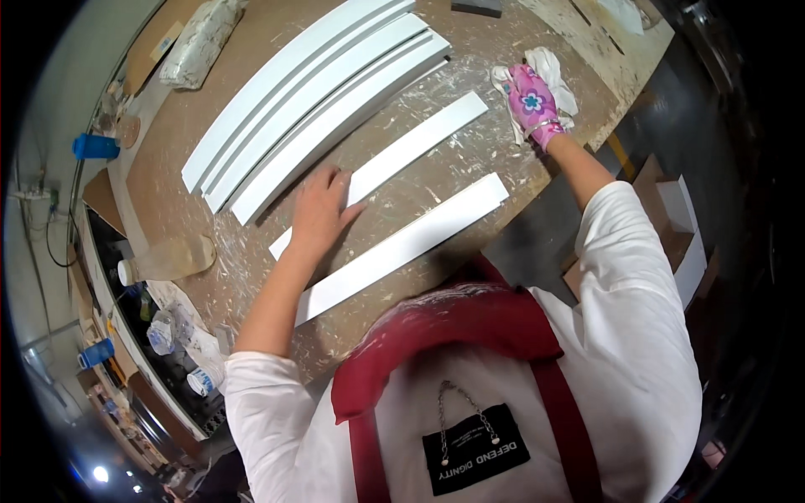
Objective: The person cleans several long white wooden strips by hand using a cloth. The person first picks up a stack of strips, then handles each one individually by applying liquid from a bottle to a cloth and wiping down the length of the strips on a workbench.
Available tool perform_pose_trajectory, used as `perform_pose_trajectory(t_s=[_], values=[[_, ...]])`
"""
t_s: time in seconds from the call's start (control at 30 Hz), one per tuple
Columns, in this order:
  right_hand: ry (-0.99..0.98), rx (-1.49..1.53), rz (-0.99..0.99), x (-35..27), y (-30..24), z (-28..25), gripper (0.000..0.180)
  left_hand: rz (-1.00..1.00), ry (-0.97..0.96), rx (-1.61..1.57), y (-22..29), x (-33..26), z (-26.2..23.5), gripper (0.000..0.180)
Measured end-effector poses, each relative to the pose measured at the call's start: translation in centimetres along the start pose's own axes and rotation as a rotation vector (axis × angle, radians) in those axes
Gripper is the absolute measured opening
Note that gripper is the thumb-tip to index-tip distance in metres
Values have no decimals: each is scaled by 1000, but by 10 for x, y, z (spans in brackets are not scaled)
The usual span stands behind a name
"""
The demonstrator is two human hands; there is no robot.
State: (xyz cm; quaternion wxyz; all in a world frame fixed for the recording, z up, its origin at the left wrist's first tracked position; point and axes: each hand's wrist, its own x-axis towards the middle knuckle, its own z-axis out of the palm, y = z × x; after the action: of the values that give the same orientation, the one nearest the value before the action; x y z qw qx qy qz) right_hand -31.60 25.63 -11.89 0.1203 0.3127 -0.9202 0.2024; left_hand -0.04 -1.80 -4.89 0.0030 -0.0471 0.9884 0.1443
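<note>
My bare left hand (319, 210) rests across a narrow white strip (419, 144), its thumb spread away from the fingers. To the right, my right hand (534, 99) wears a pink glove with a flower pattern. It presses on a crumpled white cloth (551, 74) beside the strip's right end, and its fingertips are partly hidden in the folds. A second white strip (407, 243) lies nearer to me, roughly parallel to the first. Beyond my left hand sit several curved white pieces (310, 92), side by side.
The brown worktable (470, 176) is spattered with white. At its left stand a cloudy plastic jar (172, 258), a blue cup (96, 147) and a clear bottle (163, 331). A plastic-wrapped bundle (201, 44) lies far left, a dark block (476, 7) at the far edge. Cardboard boxes (662, 210) are at right.
</note>
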Motion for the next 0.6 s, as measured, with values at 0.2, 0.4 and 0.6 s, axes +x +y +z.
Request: perform_pose_trajectory(t_s=[0.2,0.4,0.6], values=[[-67,32,67,0,7,-4,31,27,122,-69,3,-16,-22,45],[-58,-28,24,1,8,1,29,-155,54,-256,30,-98,-53,47],[-177,-129,-171,3,-24,-66,46,-90,22,-241,43,-120,-35,51]])
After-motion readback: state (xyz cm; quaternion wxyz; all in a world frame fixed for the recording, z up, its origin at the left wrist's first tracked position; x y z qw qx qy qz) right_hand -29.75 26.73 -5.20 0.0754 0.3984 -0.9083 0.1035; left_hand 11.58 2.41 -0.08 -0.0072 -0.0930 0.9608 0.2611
